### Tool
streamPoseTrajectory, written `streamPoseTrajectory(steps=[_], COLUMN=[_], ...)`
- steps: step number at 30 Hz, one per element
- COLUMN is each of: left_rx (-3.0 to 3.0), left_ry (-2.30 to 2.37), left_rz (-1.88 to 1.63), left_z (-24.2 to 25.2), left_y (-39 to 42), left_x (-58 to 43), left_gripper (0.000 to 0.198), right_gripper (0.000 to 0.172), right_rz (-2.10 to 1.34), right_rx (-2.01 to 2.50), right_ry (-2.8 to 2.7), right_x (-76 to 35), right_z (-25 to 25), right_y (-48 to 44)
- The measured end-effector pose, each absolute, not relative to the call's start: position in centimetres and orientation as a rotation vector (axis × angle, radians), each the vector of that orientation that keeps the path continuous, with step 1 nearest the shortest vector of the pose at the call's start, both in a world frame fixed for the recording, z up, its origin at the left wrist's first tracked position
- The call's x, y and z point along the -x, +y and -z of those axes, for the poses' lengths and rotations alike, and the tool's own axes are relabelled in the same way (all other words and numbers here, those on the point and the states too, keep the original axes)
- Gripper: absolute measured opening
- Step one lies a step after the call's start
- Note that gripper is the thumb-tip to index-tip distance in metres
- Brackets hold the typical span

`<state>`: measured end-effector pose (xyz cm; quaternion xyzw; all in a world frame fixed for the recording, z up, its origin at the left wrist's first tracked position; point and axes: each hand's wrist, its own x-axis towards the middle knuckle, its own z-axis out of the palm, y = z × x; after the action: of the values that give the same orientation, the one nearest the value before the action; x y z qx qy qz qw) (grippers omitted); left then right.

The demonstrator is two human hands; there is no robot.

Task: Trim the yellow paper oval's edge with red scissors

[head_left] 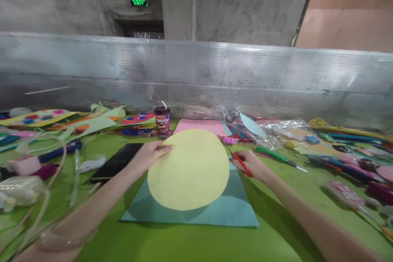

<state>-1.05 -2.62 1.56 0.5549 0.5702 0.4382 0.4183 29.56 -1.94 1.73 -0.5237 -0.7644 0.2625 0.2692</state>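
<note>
Both forearms reach in from the bottom edge, over the green surface (pixel 190 241). Further out, the left hand (pixel 150 154) is closed on the upper left rim of a yellow paper disc (pixel 188 170), thumb on top, lifting that side so the paper tilts up off the surface; I judge this keeps the edge free for the blades. The right hand (pixel 250 163) is wrapped through the red handles of the scissors (pixel 238 159), whose blades meet the disc's right edge. Under the disc lies a blue sheet (pixel 227 208), flat on the surface, with a pink sheet (pixel 199 126) just beyond. Left of the left hand rests a black phone (pixel 118 160). A dark drink cup (pixel 162 120) with a straw stands upright behind, and plastic bags (pixel 273 129) of craft pieces sit to the right.
</note>
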Motion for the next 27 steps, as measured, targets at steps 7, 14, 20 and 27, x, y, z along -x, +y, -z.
streamPoseTrajectory(steps=[7, 14, 20, 27], left_rx=[-1.422, -1.433, -1.434, -1.425], left_ry=[1.473, 1.461, 1.447, 1.436], left_rz=[-1.027, -0.999, -1.002, -1.008], left_z=[-1.67, -1.66, -1.56, -1.65], left_y=[-2.67, -2.84, -2.87, -2.78], left_x=[0.92, 0.99, 0.96, 0.94], left_gripper=[0.033, 0.033, 0.032, 0.032], right_gripper=[0.016, 0.014, 0.018, 0.019], right_rz=[-0.842, -0.830, -0.791, -0.686], right_rx=[1.339, 1.332, 1.315, 1.330], right_ry=[-2.062, -2.096, -2.132, -2.186], right_x=[-29.54, -29.38, -29.38, -29.54], right_z=[-1.69, -1.89, -1.79, -1.41], right_y=[-2.04, -2.20, -2.10, -1.74])
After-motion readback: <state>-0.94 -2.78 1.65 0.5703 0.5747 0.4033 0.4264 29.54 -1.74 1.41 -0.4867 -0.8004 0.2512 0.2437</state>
